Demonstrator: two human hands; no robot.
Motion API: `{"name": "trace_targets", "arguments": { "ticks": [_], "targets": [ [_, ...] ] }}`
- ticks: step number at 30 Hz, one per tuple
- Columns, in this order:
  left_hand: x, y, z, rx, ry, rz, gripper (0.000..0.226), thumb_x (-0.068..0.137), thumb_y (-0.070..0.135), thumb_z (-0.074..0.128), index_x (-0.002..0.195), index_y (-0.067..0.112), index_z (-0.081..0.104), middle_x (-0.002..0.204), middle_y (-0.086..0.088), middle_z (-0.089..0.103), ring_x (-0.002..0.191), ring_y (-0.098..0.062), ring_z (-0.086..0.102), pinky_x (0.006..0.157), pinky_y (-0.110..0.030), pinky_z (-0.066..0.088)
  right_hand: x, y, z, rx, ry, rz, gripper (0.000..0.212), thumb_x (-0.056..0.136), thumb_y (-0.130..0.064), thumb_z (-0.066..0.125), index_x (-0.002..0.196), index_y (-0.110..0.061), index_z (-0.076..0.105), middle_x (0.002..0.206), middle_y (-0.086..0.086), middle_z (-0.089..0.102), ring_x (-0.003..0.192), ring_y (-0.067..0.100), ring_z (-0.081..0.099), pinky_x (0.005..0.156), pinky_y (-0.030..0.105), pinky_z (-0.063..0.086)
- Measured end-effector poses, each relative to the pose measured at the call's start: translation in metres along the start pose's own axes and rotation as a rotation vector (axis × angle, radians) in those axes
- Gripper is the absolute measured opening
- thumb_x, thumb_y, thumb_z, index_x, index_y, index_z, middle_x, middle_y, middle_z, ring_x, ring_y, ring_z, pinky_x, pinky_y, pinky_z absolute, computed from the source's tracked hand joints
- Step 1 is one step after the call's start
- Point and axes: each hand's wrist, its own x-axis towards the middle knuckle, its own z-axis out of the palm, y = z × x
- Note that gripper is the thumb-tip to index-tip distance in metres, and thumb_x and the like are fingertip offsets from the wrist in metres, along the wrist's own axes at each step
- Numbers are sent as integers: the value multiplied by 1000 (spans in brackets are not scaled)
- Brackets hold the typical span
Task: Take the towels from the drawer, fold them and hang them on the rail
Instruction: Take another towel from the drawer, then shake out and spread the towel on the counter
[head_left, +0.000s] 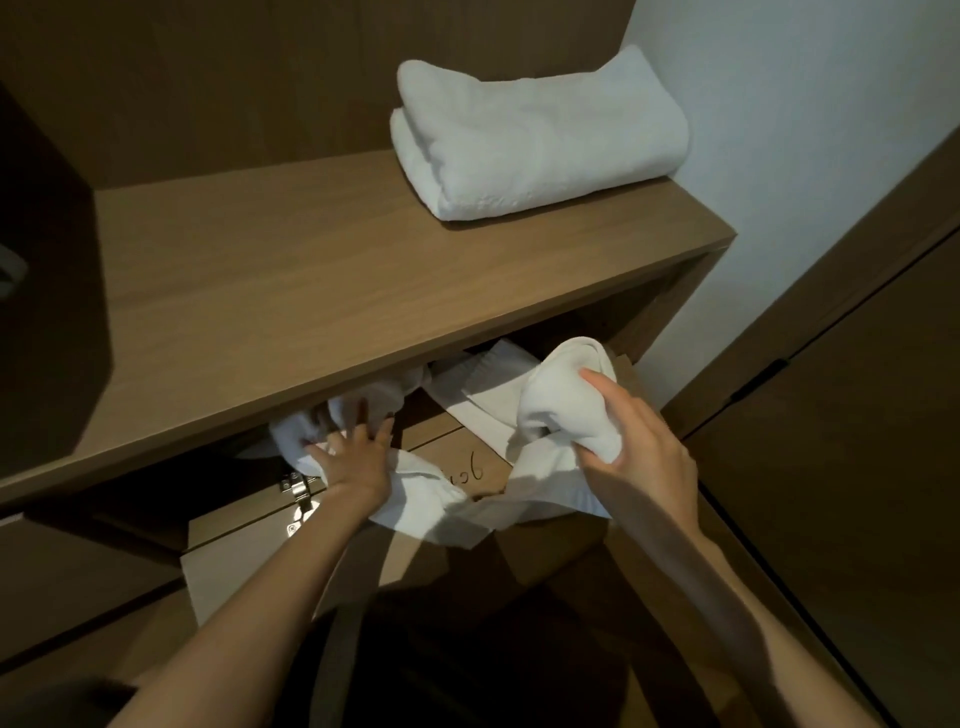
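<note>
A white towel (483, 405) lies crumpled and stretched across the open compartment under a wooden shelf (322, 291). My right hand (639, 441) grips a bunched part of it, lifted at the right. My left hand (356, 454) reaches in at the left with fingers spread on another white bunch, the fingertips partly hidden in the cloth. The middle of the towel sags over a cardboard box (457, 462) with handwriting on it. No rail is in view.
A thick folded white towel (540, 140) sits on the shelf top at the back right, against a white wall (810, 156). A brown door (857, 467) stands at the right. A metal hinge (298, 493) shows below the shelf edge. Dark cabinet panels fill the left.
</note>
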Motion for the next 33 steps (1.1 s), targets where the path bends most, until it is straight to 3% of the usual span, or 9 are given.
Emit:
{"name": "trace_targets", "arguments": {
  "ticks": [4,8,11,13,16,21,24,28,33],
  "targets": [
    [-13,10,-40,-228,-242,91,91,88,38,63,152,37,-3,162,-1,-1,145,-42,-1,109,-70,10,15,-26,-5,-49,-31,-54,68,78,-34,79,138,-29,47,117,0,64,104,16,61,76,26,51],
    [-51,12,-94,-699,-241,548,99,84,26,72,153,23,1,153,1,27,139,-26,32,103,-25,33,23,-60,-50,-17,-110,-9,62,83,-32,74,138,-31,45,118,-4,62,107,13,59,83,28,51],
    [-83,27,-140,-903,-255,659,99,78,44,75,153,20,15,147,7,35,133,-12,39,99,-16,35,27,-89,-109,-37,-135,14,67,82,-26,75,140,-33,44,123,-7,60,110,12,58,82,28,48],
    [-107,39,-174,-940,-221,694,74,81,45,71,143,19,39,136,10,48,120,-3,50,88,-8,39,30,-109,-151,-33,-166,21,71,83,-25,74,144,-35,40,130,-7,58,116,12,56,88,29,47],
    [-147,55,-238,-997,-124,694,35,88,31,68,120,21,58,112,10,61,96,7,58,77,-10,43,37,-138,-219,-31,-174,10,72,83,-24,74,145,-35,38,133,-7,56,120,12,54,92,32,49],
    [-216,63,-361,-1118,-132,559,33,92,38,60,120,21,61,117,3,65,104,-9,58,93,-26,46,64,-187,-341,8,-111,-30,62,82,-19,75,138,-30,49,126,-1,61,115,15,58,93,26,45],
    [-266,62,-438,-1232,13,651,27,88,39,63,113,28,65,112,2,69,106,-15,63,89,-33,51,77,-225,-423,26,16,-131,57,80,-14,76,131,-31,56,115,3,64,107,20,61,86,32,54],
    [-326,55,-529,-1194,128,635,32,82,36,73,104,13,68,97,-6,72,93,-24,66,79,-43,51,95,-269,-534,20,67,-185,59,77,-5,59,126,-39,55,114,-8,58,109,17,51,74,32,48],
    [-389,44,-605,-1175,71,696,29,77,26,78,104,20,69,102,7,72,92,-7,67,79,-21,52,109,-305,-633,62,94,-266,61,79,1,62,121,-42,56,117,-16,57,112,12,50,68,29,41]
  ]
}}
